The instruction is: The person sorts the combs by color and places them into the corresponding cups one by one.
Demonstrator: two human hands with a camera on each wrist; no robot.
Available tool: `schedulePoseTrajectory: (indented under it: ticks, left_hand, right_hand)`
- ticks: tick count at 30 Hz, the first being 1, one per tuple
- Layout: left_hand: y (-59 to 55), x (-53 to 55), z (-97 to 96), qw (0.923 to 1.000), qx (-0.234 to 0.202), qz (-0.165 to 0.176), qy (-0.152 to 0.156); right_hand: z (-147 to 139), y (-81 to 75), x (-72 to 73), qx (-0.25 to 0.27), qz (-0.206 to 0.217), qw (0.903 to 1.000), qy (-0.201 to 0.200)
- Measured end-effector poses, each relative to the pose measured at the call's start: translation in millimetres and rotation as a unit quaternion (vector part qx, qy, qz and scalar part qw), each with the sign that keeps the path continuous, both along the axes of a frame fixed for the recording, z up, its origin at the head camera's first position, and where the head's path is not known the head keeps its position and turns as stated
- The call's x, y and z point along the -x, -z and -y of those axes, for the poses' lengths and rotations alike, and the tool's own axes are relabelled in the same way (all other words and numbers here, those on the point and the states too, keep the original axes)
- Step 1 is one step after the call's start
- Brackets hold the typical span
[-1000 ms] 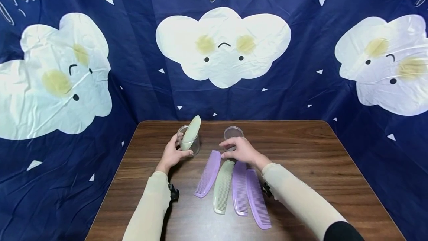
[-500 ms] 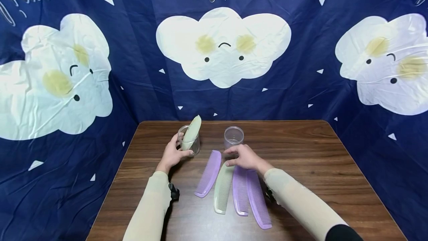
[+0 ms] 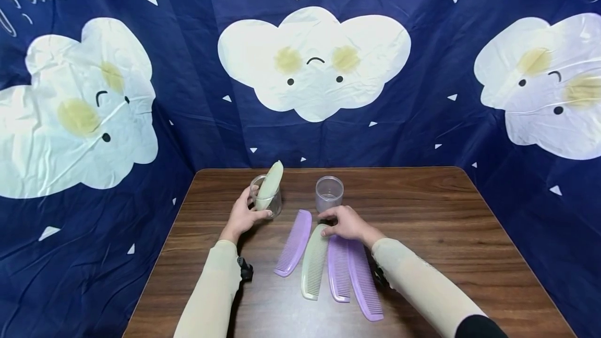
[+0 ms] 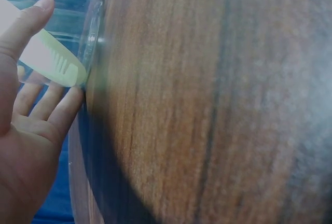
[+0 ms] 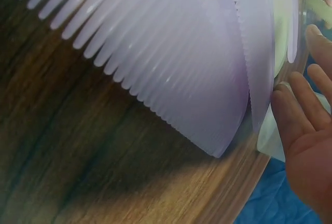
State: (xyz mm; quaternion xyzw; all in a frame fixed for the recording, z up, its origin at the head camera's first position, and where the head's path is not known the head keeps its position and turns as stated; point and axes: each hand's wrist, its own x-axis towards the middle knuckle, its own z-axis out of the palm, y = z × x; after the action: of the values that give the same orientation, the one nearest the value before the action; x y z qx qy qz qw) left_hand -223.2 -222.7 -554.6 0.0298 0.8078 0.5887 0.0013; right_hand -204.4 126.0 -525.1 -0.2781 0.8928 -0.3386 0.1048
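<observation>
My left hand [image 3: 241, 220] holds a clear cup [image 3: 275, 207] at the left, thumb on the near side and fingers behind it. Inside that cup a pale green comb [image 3: 269, 185] leans, its upper end above the rim; its toothed lower end shows in the left wrist view. My right hand [image 3: 349, 225] is over the far ends of the combs, thumb overlapping the tip of another pale green comb [image 3: 313, 267]. In the right wrist view its fingers [image 5: 291, 112] are spread, with nothing between them. Two purple combs, a middle one [image 3: 339, 273] and a right one [image 3: 366, 286], run partly under this hand.
A third purple comb [image 3: 293, 246] lies left of the green one. A second clear cup [image 3: 329, 196] stands just beyond my right hand. The wooden table [image 3: 422, 207] ends at a blue cloth backdrop [image 3: 422, 134] printed with clouds.
My right hand has drawn back from in front of the second cup to the tip of the green comb. My left hand keeps its hold on the left cup.
</observation>
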Motion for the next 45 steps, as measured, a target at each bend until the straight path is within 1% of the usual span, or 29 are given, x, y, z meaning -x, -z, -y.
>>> schedulePoseTrajectory:
  ticks: [7,13,19,24,27,34,40,45]
  left_hand:
    - [0.9,0.1,-0.3,1.0000,0.002,0.000,0.001]
    - [1.5,0.5,-0.1,1.0000,0.002,0.001,0.003]
    - [-0.4,-0.7,-1.6,1.0000,0.000,0.004,-0.002]
    - [-0.7,-0.4,-1.9,1.0000,0.000,0.007,0.000]
    - [-0.9,-0.4,-1.8,1.0000,0.000,0.005,0.000]
    - [-1.4,-1.8,-2.0,1.0000,0.000,0.007,-0.004]
    - [-0.3,-1.4,-1.5,1.0000,-0.001,0.004,-0.001]
    - [1.2,-0.8,-1.5,1.0000,0.002,-0.005,0.001]
  right_hand:
    - [4,2.7,0.9,-0.029,-0.046,0.9981,-0.029]
    - [7,3.4,-0.2,-0.035,-0.043,0.9967,-0.059]
    - [9,2.5,-1.2,-0.067,-0.060,0.9925,-0.082]
    - [12,2.8,-0.9,-0.081,-0.053,0.9922,-0.079]
    - [13,3.7,-0.4,-0.079,-0.050,0.9927,-0.076]
    - [14,3.0,-3.0,-0.073,-0.061,0.9923,-0.079]
    - [13,0.3,-6.8,-0.067,-0.052,0.9934,-0.077]
    - [11,0.5,-7.5,-0.063,-0.065,0.9933,-0.072]
